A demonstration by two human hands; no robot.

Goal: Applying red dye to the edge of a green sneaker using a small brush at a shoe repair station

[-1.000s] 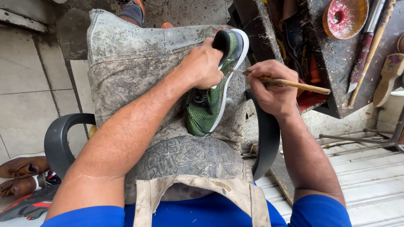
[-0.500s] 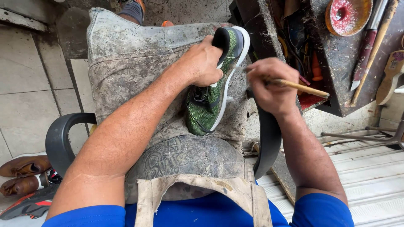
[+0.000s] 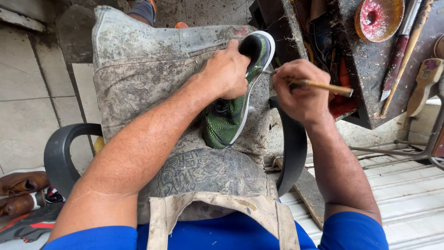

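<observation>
A green knit sneaker (image 3: 227, 119) with a white sole lies on its side on my lap, heel pointing away. My left hand (image 3: 226, 73) grips it at the heel opening, pressing it down on the dirty grey apron (image 3: 138, 60) over my knees. My right hand (image 3: 301, 90) is closed on a thin wooden-handled brush (image 3: 329, 86), its tip at the white sole edge near the heel. The brush tip itself is hidden behind my fingers.
A black rubber strap (image 3: 291, 153) loops around my knees on both sides. A cluttered work stand (image 3: 365, 69) at the right holds a round red tin (image 3: 378, 18), a knife and wooden tools. Brown shoes (image 3: 21, 192) lie on the tiled floor at the left.
My right hand with the brush has shifted slightly along the sole edge near the heel. My left hand keeps the same grip on the sneaker.
</observation>
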